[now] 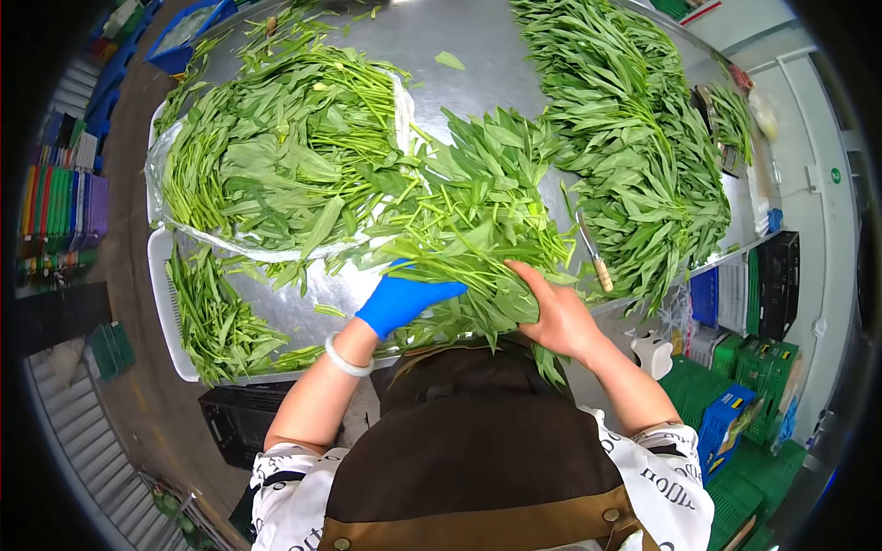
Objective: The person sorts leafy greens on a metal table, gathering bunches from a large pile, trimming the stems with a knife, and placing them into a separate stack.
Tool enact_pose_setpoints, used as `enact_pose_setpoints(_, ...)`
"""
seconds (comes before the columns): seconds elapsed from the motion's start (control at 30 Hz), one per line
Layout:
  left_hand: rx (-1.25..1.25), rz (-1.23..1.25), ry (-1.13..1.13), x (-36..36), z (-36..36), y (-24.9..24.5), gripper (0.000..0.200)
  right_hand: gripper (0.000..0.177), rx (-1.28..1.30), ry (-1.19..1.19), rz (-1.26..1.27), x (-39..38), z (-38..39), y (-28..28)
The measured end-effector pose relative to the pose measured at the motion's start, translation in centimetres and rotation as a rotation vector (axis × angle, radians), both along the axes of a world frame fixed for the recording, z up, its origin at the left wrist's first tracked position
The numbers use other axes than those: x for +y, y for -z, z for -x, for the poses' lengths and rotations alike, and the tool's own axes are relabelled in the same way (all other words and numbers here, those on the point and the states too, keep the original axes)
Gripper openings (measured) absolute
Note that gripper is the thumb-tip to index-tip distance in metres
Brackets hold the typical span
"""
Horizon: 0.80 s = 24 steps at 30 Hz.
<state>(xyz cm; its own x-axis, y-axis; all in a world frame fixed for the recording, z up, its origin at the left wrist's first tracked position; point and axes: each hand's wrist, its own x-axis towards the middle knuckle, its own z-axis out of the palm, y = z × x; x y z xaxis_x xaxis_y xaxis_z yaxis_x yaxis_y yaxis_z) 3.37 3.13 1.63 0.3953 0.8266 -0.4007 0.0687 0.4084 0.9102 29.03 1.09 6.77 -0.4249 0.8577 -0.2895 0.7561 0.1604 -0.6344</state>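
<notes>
My left hand (402, 301), in a blue glove with a white bracelet at the wrist, grips the stem end of a bunch of leafy green stalks (478, 220) lying on the steel table (459, 55). My right hand (556, 317), bare, presses on the same bunch from the right, fingers over the leaves. The bunch fans out away from me toward the table's middle. I wear a brown apron over a white printed shirt.
A large heap of greens on a plastic sheet (276, 156) lies to the left, another long heap (643, 147) to the right. A knife (593, 253) lies beside the right heap. A white tray (170, 312) with greens hangs off the left. Crates stand around the table.
</notes>
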Motion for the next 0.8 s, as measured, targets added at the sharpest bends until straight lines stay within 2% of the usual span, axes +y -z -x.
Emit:
enact_pose_setpoints(0.1, 0.037, 0.012, -0.039, -0.1, -0.2, -0.6, 0.023, 0.082, 0.044, 0.107, 0.177, 0.0, -0.8, -0.3)
enact_pose_setpoints(0.17, 0.071, -0.045, -0.031, -0.5, 0.1, -0.3, 0.021, 0.081, 0.079, 0.117, 0.191, -0.2, -1.0, 0.0)
enact_pose_setpoints(0.27, -0.111, 0.093, -0.328, -0.4, 1.1, -0.1, 0.013, 0.08, 0.089, 0.136, 0.232, 0.0, -1.2, -0.2)
enact_pose_setpoints(0.3, -0.183, 0.292, -0.462, 0.0, 2.1, 1.0, 0.01, 0.08, 0.085, 0.146, 0.251, 0.0, -1.3, -0.3)
enact_pose_setpoints(0.4, -0.665, 0.336, -0.85, 0.7, 4.9, 2.2, 0.02, 0.08, 0.158, 0.203, 0.38, 0.1, -2.3, -0.7)
enact_pose_setpoints(0.47, -0.886, 0.22, -0.881, 1.1, 8.7, 4.2, 0.022, 0.08, 0.203, 0.229, 0.361, -0.1, -3.3, -0.5)
enact_pose_setpoints(0.5, -0.871, 0.196, -0.943, 1.5, 9.4, 3.4, 0.023, 0.08, 0.226, 0.24, 0.352, -0.2, -3.7, -0.3)
enact_pose_setpoints(0.53, -0.748, 0.174, -1.014, 1.9, 9.9, 3.3, 0.02, 0.081, 0.274, 0.254, 0.397, -0.3, -4.0, -0.1)
enact_pose_setpoints(0.6, -0.533, 0.197, -0.903, 1.9, 9.7, 3.1, 0.018, 0.082, 0.372, 0.285, 0.489, -0.4, -4.2, 0.3)
enact_pose_setpoints(0.67, -0.403, 0.334, -0.613, 1.1, 8.2, 2.6, 0.017, 0.079, 0.29, 0.201, 0.372, -0.2, -3.3, 0.2)
enact_pose_setpoints(0.7, -0.265, 0.28, -0.38, 1.1, 6.5, 1.6, 0.021, 0.078, 0.248, 0.161, 0.316, -0.2, -2.7, 0.1)
enact_pose_setpoints(0.73, -0.226, 0.279, -0.294, 0.6, 4.4, 0.7, 0.027, 0.078, 0.224, 0.133, 0.31, -0.1, -2.2, 0.1)
enact_pose_setpoints(0.77, -0.108, 0.207, -0.047, 0.8, 3.2, 0.6, 0.034, 0.078, 0.201, 0.106, 0.305, 0.0, -1.6, 0.0)
enact_pose_setpoints(0.8, -0.12, -0.026, 0.016, 0.5, 1.4, 0.0, 0.032, 0.078, 0.177, 0.078, 0.3, 0.1, -1.2, -0.1)
